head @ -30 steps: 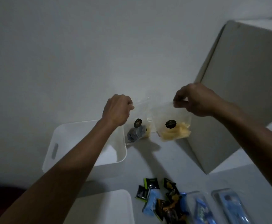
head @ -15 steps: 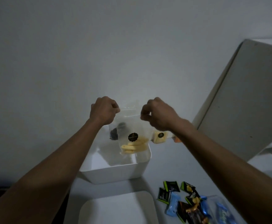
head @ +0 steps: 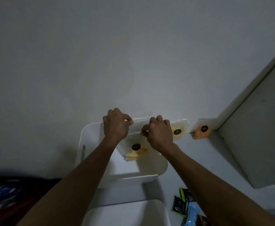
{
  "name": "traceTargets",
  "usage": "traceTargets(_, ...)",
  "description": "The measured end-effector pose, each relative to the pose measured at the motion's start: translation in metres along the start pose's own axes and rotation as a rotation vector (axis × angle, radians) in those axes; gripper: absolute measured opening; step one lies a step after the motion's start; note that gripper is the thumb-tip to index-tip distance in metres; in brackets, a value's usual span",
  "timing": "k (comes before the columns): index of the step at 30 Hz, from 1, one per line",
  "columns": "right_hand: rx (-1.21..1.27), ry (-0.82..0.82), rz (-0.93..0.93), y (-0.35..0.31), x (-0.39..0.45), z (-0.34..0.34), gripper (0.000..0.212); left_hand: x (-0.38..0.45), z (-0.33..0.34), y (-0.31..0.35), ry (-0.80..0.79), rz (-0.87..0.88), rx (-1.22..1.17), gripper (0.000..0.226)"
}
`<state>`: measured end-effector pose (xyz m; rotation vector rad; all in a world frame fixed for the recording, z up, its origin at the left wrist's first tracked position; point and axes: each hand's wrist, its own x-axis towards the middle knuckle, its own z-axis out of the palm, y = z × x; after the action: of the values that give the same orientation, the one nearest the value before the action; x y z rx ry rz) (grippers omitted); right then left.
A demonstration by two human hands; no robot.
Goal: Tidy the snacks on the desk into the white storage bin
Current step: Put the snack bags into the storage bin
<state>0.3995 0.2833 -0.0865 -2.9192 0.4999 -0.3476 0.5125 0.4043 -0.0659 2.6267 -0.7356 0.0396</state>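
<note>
Pale surface: white bin centre; lid bottom centre; two pouches, yellow & orange, upper right; small packets bottom right.

Head-worn view, forward and downward

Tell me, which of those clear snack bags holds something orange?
The bag farthest right, leaning against the wall in the corner. The other two hold pale yellow pieces.

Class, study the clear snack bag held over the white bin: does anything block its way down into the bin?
Nothing visible does. The clear snack bag hangs directly over the open white bin, pinched by left hand and right hand.
</note>
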Motion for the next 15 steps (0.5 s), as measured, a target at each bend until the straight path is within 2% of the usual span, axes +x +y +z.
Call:
traceTargets(10, -0.099, 0.057, 0.071, 0.015, 0.019, 0.054, 0.023, 0.014, 0.049, -0.007, -0.031, 0.000, 0.112, 0.016)
traceTargets(15, -0.119, 0.053, 0.078, 0.018, 0.019, 0.060, 0.024, 0.010, 0.057, -0.016, -0.025, -0.035, 0.012, 0.021)
